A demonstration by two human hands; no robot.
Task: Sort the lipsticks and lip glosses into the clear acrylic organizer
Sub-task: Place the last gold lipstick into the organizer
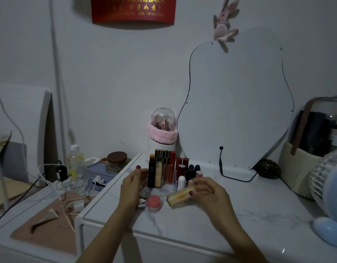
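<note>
Gold lipstick tube (180, 197) lower centre, pinched by right hand (207, 192); left hand (134, 182), fingers relaxed, beside clear acrylic organizer (164, 186): turn tube upright, drop into a free slot.

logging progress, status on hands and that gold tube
Right hand pinching gold lipstick tube. Left hand open beside acrylic organizer. Pink jar in front.
</note>
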